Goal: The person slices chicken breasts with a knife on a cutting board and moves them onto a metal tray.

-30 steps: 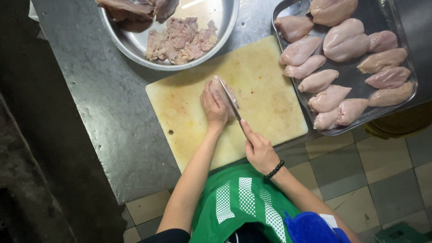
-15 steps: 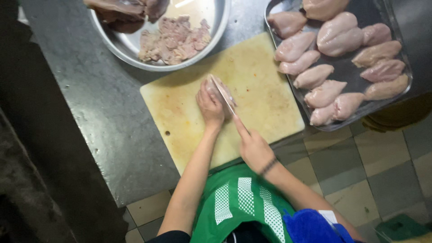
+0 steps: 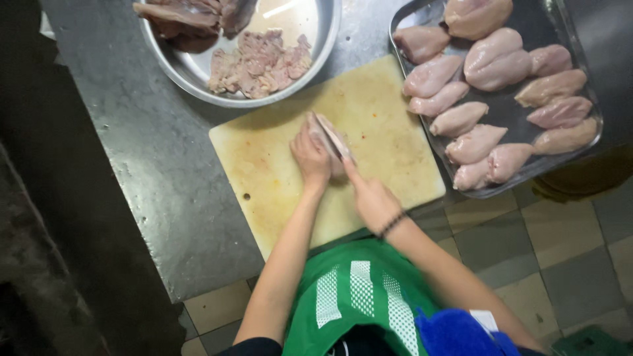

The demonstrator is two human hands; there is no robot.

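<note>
My left hand presses flat, fingers together, on a pale raw chicken piece on the stained yellow cutting board. My right hand grips a steel knife slicing it. Cut pieces fill the round steel bowl; whole breasts wait on the dark metal tray.

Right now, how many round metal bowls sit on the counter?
1: the round metal bowl at the counter's top left, beyond the cutting board, holding meat pieces. Its upper part is cut off by the frame.
</note>
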